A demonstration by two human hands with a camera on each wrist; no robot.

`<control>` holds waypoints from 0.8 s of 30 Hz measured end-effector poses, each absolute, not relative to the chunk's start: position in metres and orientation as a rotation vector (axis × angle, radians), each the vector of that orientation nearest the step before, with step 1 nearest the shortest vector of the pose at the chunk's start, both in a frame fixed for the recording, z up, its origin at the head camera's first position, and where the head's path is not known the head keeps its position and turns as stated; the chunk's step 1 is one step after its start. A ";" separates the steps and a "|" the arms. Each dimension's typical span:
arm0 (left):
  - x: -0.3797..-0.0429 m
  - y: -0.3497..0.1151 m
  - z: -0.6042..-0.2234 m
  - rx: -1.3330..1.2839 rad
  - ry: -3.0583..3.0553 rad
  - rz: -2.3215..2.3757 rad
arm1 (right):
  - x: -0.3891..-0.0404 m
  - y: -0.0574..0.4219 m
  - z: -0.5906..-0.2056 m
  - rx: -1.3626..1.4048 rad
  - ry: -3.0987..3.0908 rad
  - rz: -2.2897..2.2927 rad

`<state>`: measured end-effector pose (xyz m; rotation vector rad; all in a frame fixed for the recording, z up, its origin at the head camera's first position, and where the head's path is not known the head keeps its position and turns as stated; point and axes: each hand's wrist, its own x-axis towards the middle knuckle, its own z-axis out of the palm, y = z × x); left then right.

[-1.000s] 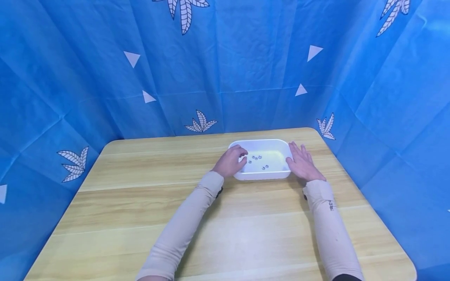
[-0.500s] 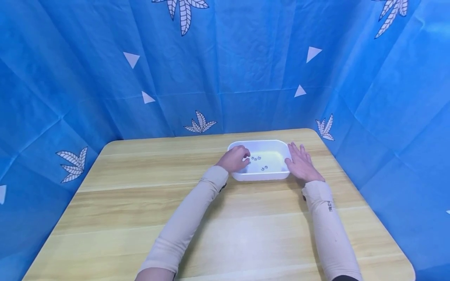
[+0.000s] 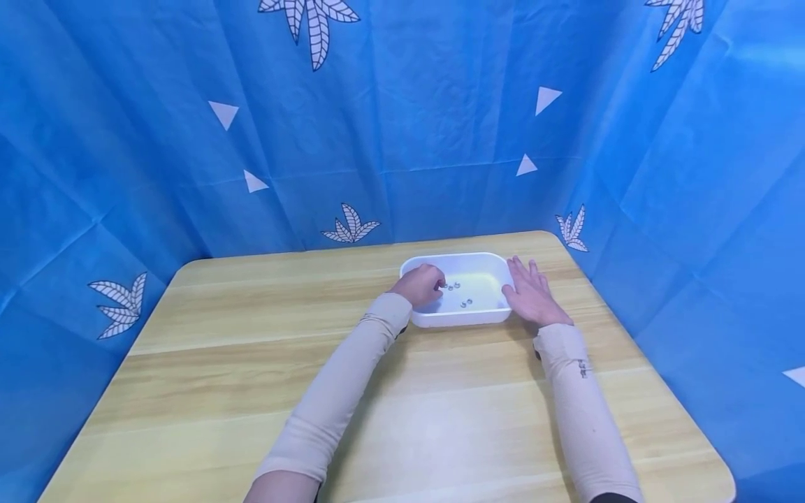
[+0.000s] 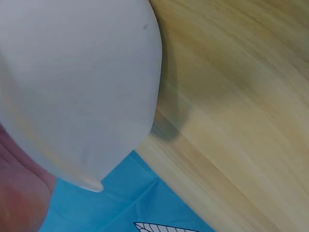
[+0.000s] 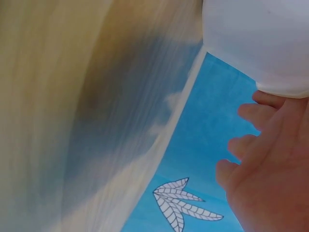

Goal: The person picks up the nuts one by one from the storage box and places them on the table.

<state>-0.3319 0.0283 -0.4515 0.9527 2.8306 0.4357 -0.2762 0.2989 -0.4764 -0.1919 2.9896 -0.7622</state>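
A white plastic tray [image 3: 462, 318] stands near the back of the table. Several small silvery ring-shaped pieces [image 3: 457, 285] lie on its floor. Over the tray's left end, my left hand [image 3: 421, 285] reaches in with fingers bent down close beside the pieces; I cannot tell if it pinches one. My right hand [image 3: 530, 295] is at the right end, fingers spread and thumb over the rim. From the left wrist the tray's outer wall [image 4: 91, 77] fills much of the view, with part of the palm [image 4: 24, 193] behind its rim.
A light wood table [image 3: 251, 363] with rounded corners carries the tray. Blue curtains [image 3: 440, 126] with white leaf prints hang behind the table and along both sides.
My left hand has moved right and down into the tray, its fingers drawing closer together and covering one small piece. My right hand keeps its place at the rim. The head view has shifted slightly.
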 end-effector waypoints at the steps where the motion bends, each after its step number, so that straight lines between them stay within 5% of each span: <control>1: -0.333 0.029 -0.452 0.944 2.828 0.429 | -0.276 0.299 -0.477 -0.191 2.989 -0.763; 24: -0.339 0.046 -0.463 0.846 2.863 0.307 | -0.278 0.301 -0.481 -0.188 3.001 -0.786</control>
